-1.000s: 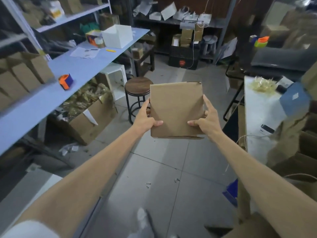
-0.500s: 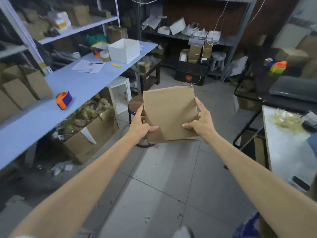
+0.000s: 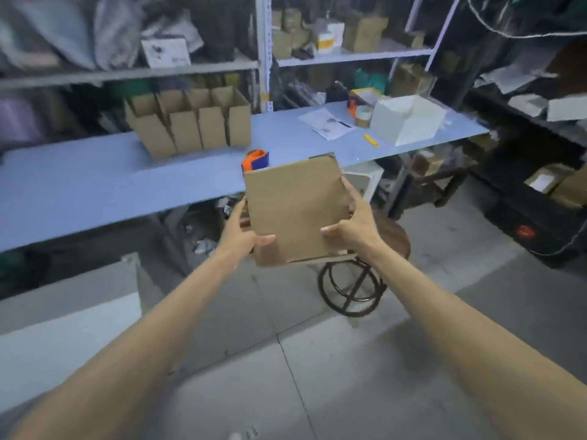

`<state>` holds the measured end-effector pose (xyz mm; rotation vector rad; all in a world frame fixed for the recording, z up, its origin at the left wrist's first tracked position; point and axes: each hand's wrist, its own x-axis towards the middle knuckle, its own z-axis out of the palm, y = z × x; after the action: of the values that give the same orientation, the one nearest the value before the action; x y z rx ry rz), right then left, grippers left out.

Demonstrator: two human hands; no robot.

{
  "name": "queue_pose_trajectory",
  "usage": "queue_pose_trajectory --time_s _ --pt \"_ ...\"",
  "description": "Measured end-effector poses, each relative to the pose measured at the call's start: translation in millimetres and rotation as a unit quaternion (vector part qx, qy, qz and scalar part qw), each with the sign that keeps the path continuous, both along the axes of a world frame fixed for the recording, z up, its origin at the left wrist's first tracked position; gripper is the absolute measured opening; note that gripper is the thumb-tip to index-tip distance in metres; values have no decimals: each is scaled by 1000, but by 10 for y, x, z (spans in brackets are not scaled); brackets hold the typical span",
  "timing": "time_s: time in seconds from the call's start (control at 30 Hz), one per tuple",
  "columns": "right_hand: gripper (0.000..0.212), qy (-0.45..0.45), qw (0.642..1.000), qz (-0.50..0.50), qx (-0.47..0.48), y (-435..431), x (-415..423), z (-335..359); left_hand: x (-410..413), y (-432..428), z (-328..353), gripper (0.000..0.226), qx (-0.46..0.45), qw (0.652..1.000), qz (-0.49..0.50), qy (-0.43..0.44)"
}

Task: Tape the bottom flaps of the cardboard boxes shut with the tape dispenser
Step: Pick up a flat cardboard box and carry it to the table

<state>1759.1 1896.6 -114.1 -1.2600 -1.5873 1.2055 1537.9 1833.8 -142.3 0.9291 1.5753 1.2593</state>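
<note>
I hold a flattened brown cardboard box out in front of me, above the floor and just short of the blue table. My left hand grips its lower left edge, thumb on the near face. My right hand grips the right edge the same way. Behind the box's top edge, an orange and blue tape dispenser sits on the blue table; the box hides its lower part. Several assembled open-topped cardboard boxes stand in a row at the table's back.
A white box, a tape roll, papers and a yellow cutter lie on the table's right end. A round wooden stool stands under my right hand. Cluttered shelves line the back wall. A grey-white surface is at lower left.
My view has turned left, so the blue table and its row of boxes now lie straight ahead. The flat box stays gripped in both hands and is now near the tape dispenser.
</note>
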Motion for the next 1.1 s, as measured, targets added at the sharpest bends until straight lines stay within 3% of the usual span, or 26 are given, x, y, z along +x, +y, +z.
queue_pose_trajectory --time_s 0.2,0.5,0.77,1.1 --pt "109 28 995 90 -17 623 -1143 -175 -978 162 -68 99 4 996 92 21" --pt "106 -5 994 109 -14 1607 -2220 -332 -2012 993 -207 103 -40 993 108 0" --pt "106 -13 989 128 -67 2792 -3009 -649 -2712 2049 -406 103 -80 988 132 2" --pt "105 -81 958 241 -133 4156 -3873 -992 -3252 3022 -786 99 -147 964 216 -44"
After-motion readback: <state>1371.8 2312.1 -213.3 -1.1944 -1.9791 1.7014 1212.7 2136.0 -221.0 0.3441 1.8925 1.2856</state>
